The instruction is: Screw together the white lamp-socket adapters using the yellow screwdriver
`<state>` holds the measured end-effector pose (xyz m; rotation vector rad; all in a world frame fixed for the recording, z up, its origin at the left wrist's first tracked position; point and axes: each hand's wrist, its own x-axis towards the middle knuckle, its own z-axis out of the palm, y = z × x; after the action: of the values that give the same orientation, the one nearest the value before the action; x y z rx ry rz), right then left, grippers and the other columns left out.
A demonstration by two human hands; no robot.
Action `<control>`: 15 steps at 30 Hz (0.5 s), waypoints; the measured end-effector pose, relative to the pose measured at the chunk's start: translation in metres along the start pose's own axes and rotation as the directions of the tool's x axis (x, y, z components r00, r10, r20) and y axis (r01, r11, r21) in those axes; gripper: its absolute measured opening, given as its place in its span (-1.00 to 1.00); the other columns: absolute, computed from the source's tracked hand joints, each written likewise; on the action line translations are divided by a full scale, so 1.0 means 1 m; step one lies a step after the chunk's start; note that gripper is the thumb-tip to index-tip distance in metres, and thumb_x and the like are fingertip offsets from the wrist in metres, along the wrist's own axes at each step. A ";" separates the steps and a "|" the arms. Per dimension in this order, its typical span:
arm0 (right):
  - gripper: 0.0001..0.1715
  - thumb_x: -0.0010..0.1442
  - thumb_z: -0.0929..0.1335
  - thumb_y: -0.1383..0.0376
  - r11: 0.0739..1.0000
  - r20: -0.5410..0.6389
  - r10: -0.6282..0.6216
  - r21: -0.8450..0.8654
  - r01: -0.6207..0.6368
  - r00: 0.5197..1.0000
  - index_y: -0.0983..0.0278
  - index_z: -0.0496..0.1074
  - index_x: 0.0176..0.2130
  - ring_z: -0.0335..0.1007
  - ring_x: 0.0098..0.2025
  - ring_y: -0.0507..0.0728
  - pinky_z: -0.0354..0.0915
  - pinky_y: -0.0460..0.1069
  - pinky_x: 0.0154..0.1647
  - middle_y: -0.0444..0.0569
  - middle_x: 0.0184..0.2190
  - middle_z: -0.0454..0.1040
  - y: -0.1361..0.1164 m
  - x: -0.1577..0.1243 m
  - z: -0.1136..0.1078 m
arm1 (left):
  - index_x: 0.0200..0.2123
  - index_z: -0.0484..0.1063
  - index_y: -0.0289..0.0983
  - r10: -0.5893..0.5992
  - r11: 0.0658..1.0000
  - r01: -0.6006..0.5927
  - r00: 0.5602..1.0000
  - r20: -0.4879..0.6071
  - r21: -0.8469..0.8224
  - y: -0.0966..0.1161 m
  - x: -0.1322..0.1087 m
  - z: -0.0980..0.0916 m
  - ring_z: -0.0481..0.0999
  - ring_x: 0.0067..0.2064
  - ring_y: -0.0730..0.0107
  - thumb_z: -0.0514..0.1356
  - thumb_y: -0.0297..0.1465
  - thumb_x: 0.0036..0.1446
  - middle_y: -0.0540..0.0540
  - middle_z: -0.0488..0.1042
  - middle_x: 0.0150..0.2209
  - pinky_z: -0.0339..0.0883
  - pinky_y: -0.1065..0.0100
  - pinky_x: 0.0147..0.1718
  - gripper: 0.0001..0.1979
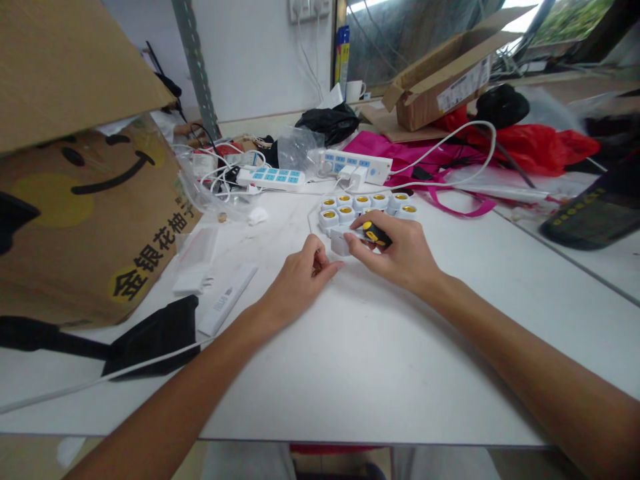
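My right hand (400, 253) is closed around a screwdriver with a black and yellow handle (376, 234), and its fingers also press on a white lamp socket (341, 241) lying on the white table (380, 347). My left hand (300, 280) rests just to the left, its fingers curled in a pinch; what they hold, if anything, is hidden. Right behind the hands stands a cluster of several white lamp sockets with brass insides (363, 205).
A large brown cardboard box with a smiley print (85, 220) fills the left. Beside it lie a black pouch (155, 337), a white strip (227, 299) and a white plug (193, 280). Power strips (271, 177), cables, bags and an open carton (440, 73) crowd the back.
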<state>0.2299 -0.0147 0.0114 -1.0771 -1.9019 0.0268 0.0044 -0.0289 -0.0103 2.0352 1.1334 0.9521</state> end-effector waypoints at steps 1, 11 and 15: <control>-0.77 0.33 0.47 0.10 1.000 -0.001 -0.008 0.000 0.008 1.000 0.22 0.57 -0.18 0.45 -0.47 0.08 0.29 -0.01 -0.35 -0.12 -0.45 0.59 0.000 0.000 0.000 | -0.20 0.21 -0.13 0.002 1.000 -0.001 1.000 0.025 -0.011 0.001 -0.001 0.001 0.38 -0.39 0.41 0.32 -0.23 0.43 0.12 0.41 -0.37 0.17 0.32 -0.33 -0.70; -0.78 0.36 0.46 0.11 0.997 -0.004 -0.079 -0.022 0.079 0.997 0.22 0.55 -0.18 0.40 -0.50 0.04 0.27 -0.04 -0.39 -0.14 -0.46 0.56 0.001 -0.001 0.001 | -0.20 0.23 -0.15 0.050 0.997 -0.059 0.983 0.177 0.045 -0.002 0.001 0.004 0.40 -0.24 0.31 0.25 -0.26 0.50 0.04 0.41 -0.25 0.25 0.23 -0.16 -0.75; -0.80 0.35 0.46 0.12 0.997 -0.002 -0.071 -0.015 0.071 0.997 0.20 0.54 -0.19 0.40 -0.51 0.05 0.28 -0.03 -0.40 -0.17 -0.50 0.53 -0.001 -0.001 0.001 | -0.18 0.23 -0.15 0.120 0.979 -0.140 0.983 0.138 0.146 -0.008 0.001 0.002 0.40 -0.12 0.21 0.22 -0.23 0.52 -0.04 0.41 -0.16 0.28 0.17 -0.08 -0.76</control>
<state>0.2286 -0.0154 0.0108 -1.0188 -1.9397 -0.0290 0.0027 -0.0242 -0.0172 2.2856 1.0441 0.8023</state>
